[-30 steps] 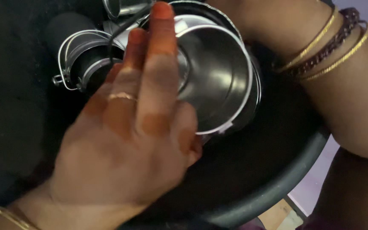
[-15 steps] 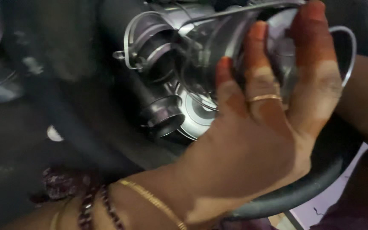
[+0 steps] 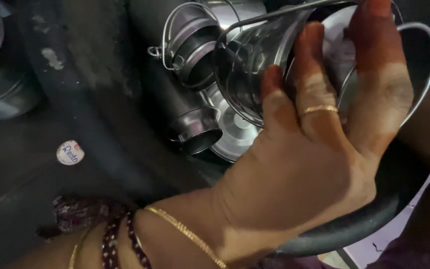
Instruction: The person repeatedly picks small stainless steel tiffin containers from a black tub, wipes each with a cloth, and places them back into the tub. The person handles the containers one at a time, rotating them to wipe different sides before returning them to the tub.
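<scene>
The steel tumbler lies tilted on its side inside the black tub, its open mouth turned toward the palm. The left hand is closed around it: fingers wrap across the rim and wall, and a gold ring sits on one finger. The right hand cannot be identified with certainty; only a forearm shows at the right edge, beyond the left hand, so its state cannot be told. Just beyond the fingertips lies a steel can with a wire handle. Below the fingers, a second small steel vessel lies beside a round steel lid. Bangles circle the left wrist.
</scene>
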